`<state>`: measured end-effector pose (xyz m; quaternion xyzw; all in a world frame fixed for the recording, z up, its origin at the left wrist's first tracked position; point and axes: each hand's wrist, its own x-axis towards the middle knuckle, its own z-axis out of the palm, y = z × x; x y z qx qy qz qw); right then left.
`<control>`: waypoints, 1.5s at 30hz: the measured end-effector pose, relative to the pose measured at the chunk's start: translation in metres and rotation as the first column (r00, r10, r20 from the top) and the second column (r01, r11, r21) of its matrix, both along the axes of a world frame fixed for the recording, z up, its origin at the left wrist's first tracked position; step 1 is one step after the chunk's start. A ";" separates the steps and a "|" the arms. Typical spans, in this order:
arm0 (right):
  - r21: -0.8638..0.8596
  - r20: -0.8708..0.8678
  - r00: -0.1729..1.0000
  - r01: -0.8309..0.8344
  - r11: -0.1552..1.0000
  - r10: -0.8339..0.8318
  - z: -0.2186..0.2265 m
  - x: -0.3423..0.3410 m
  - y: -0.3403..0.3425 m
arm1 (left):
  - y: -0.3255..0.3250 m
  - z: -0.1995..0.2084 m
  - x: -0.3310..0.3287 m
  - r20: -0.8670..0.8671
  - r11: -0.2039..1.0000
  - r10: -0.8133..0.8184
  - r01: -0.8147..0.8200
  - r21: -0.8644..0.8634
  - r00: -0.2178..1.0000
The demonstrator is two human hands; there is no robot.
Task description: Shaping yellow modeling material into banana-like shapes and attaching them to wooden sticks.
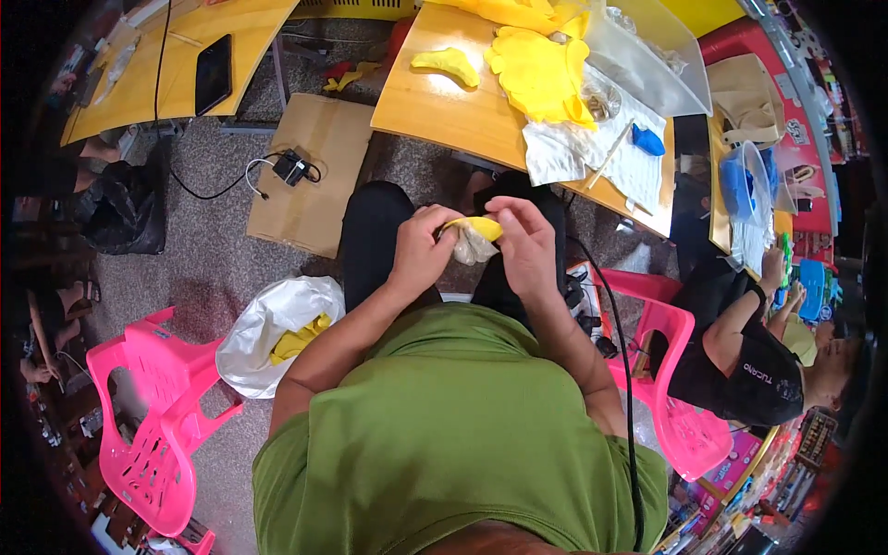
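Observation:
Above my lap, both hands hold a small yellow cloth-like piece (481,225) with a crumpled greyish-white wad (473,244) hanging beneath it. My left hand (418,242) is closed, pinching the left end between thumb and fingers. The right end is gripped by my right hand (525,246), thumb and fingers bent around it. What the wad is made of cannot be told. Beyond my knees, a curved, puffy yellow piece (447,66) lies on the wooden table (421,113). Flat yellow cut pieces (541,69) are heaped beside it.
A translucent bin (647,60), white sheet (553,155), stick (611,155) and blue piece (648,140) occupy the table's right. A white bag (264,314) holds yellow pieces. Pink chairs (176,370) flank me; a cable (631,388) runs along my right. Another person (731,361) sits at right.

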<state>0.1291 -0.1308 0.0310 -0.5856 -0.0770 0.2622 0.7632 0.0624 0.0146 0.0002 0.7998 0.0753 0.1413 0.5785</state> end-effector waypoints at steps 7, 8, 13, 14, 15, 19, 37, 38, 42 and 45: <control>-0.138 0.087 0.995 0.052 0.989 -0.040 -0.028 -0.034 -0.005 | -0.013 -0.013 -0.007 -0.151 0.948 0.187 -0.218 -0.231 0.971; -0.174 0.185 0.979 0.116 0.978 -0.083 -0.029 -0.030 -0.004 | -0.014 -0.013 -0.007 -0.157 0.950 0.170 -0.204 -0.235 0.973; -0.339 0.522 0.852 0.167 0.926 0.037 -0.036 -0.019 -0.009 | -0.020 -0.008 -0.006 -0.224 0.949 0.141 -0.196 -0.246 0.964; -0.339 0.521 0.853 0.166 0.926 0.038 -0.033 -0.019 -0.008 | -0.021 -0.009 -0.006 -0.191 0.953 0.150 -0.193 -0.233 0.970; -0.357 0.599 0.797 0.184 0.916 0.073 -0.029 -0.018 -0.007 | -0.021 -0.011 -0.006 -0.158 0.957 0.158 -0.191 -0.220 0.975; -0.394 0.806 0.555 0.247 0.886 0.204 -0.020 -0.017 -0.006 | -0.021 -0.012 -0.007 -0.194 0.942 0.162 -0.210 -0.262 0.968; -0.387 0.888 0.342 0.200 0.900 0.306 -0.005 -0.013 -0.008 | -0.022 0.002 -0.009 0.104 0.983 0.136 -0.147 0.110 0.985; -0.361 0.896 0.347 0.206 0.909 0.277 -0.005 -0.013 -0.007 | -0.023 0.003 -0.009 0.091 0.986 0.155 -0.160 0.051 0.984; -0.395 0.881 0.340 0.150 0.906 0.328 -0.005 -0.013 -0.008 | -0.024 0.004 -0.008 0.135 0.982 0.184 -0.186 0.005 0.974; -0.382 0.884 0.342 0.138 0.914 0.318 -0.007 -0.013 -0.007 | -0.022 0.001 -0.007 0.054 0.980 0.174 -0.168 -0.104 0.983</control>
